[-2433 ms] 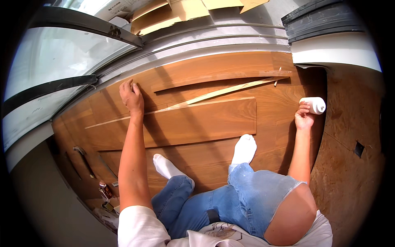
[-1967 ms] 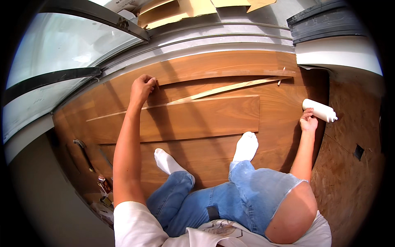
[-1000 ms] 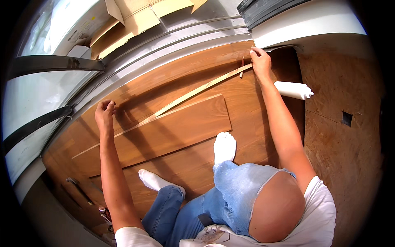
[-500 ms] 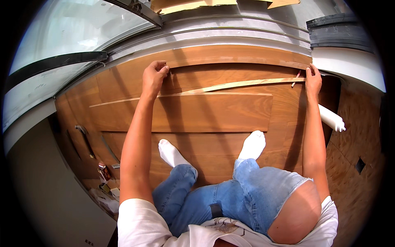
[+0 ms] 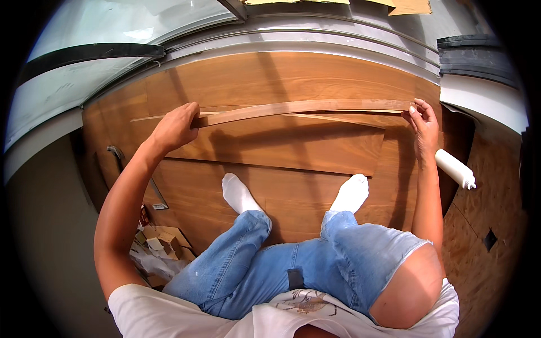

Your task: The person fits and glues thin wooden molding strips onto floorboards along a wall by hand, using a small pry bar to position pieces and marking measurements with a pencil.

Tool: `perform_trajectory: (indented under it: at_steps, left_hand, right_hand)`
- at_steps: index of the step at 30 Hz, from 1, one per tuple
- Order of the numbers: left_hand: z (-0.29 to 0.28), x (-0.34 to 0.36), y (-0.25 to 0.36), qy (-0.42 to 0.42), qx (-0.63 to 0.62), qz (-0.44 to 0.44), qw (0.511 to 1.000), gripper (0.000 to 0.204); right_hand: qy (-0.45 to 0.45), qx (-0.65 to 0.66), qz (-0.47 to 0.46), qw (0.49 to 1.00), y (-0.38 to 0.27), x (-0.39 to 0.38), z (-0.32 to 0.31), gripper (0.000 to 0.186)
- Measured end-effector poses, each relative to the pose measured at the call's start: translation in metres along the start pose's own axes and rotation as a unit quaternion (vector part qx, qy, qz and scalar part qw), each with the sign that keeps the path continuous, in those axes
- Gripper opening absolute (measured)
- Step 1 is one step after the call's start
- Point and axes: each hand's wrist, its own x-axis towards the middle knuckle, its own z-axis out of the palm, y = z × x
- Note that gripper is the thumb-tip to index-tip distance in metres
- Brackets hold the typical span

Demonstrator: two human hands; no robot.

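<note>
In the head view, holds a long narrow wooden strip (image 5: 304, 106) crosswise over the far edge of a loose board (image 5: 315, 151), near a thin pale strip (image 5: 352, 120); has the left hand (image 5: 179, 125) curled nearly closed around the left end, with the fingertips out of sight; pinches the right end lightly between thumb and fingers of the right hand (image 5: 426, 123), other fingers loosely bent; lies near the right forearm, a white bottle (image 5: 455, 169); looks light and fairly stiff, perhaps flexing along its length, likely smooth and prone to splitting; best gripped near both ends.
</note>
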Motion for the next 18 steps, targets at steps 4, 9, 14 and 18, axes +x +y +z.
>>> perform_trajectory:
  at_steps: [4,9,14,18]
  left_hand:
    - [-0.008,-0.082,0.012,-0.062,-0.036,-0.019,0.997,0.039]
    - [0.077,-0.162,0.043,-0.073,-0.117,-0.098,0.986,0.031]
    - [0.174,-0.215,0.056,0.029,-0.25,-0.139,0.958,0.029]
    - [0.201,-0.242,0.08,0.1,-0.345,-0.208,0.91,0.026]
  right_hand:
    - [-0.105,0.039,0.041,0.993,-0.008,-0.049,0.04,0.031]
    - [-0.151,0.031,0.128,0.98,0.001,-0.095,0.077,0.028]
    - [0.045,-0.282,0.035,0.958,0.076,-0.103,0.02,0.029]
    - [0.037,-0.136,0.168,0.976,0.089,-0.107,0.027,0.034]
